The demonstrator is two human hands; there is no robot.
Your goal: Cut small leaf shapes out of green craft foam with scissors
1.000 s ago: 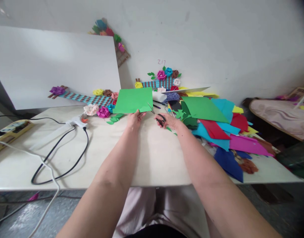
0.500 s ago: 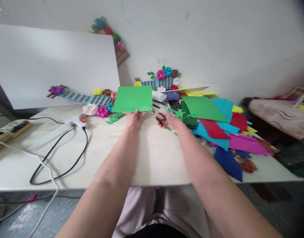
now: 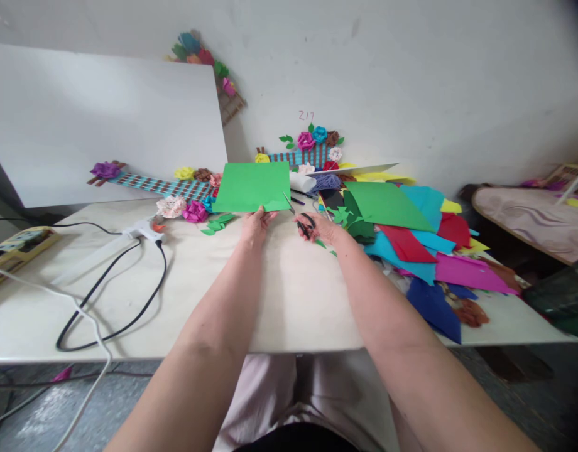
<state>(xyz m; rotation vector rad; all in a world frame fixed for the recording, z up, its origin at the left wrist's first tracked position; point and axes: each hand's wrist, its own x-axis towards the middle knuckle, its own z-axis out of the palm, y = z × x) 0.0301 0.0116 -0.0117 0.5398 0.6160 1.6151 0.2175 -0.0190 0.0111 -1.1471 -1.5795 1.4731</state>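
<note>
My left hand [image 3: 257, 226] pinches the lower edge of a green sheet of paper [image 3: 252, 186], thumb on top and fingers beneath. Held up off the table, the sheet tilts toward me. In my right hand [image 3: 317, 228] is a pair of scissors [image 3: 306, 221] with black handles, its blades pointing up and left at the sheet's lower right corner. Whether the blades touch the paper I cannot tell. Cut green paper leaves [image 3: 217, 224] lie left of my left hand. Green paper scraps [image 3: 344, 215] are just beyond my right hand.
Coloured sheets [image 3: 406, 245] pile up on the right. A white glue gun [image 3: 145, 231] with a looping black cable and a yellow power strip [image 3: 20, 251] occupy the left. Woven strips with paper flowers [image 3: 195, 212] run along the back, by a white board [image 3: 105, 125] and purple yarn [image 3: 325, 182].
</note>
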